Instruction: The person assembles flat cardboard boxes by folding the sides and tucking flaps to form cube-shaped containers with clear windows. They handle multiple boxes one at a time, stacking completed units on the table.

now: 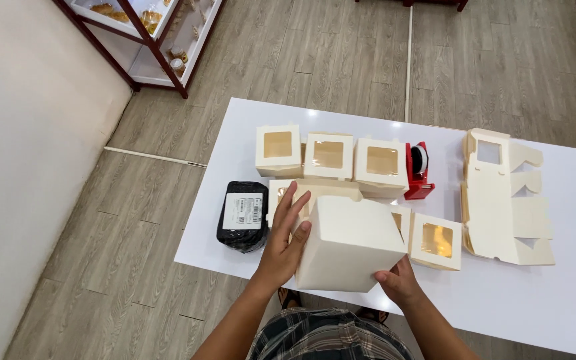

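Observation:
Both my hands hold a cream cardboard box (349,243), folded into a cube, just above the near edge of the white table (555,307). My left hand (287,237) presses flat on the box's left side, fingers spread. My right hand (398,280) grips its lower right corner from underneath. Behind it stand three folded cream boxes with clear windows (329,155) in a row, and another windowed box (437,241) sits just right of the held one. More boxes are partly hidden behind the held box.
A stack of flat unfolded box blanks (505,200) lies at the right. A red tape dispenser (419,172) stands beside the box row. A black wrapped packet with a white label (243,215) lies at the table's left edge. A shelf rack (151,40) stands at the far left.

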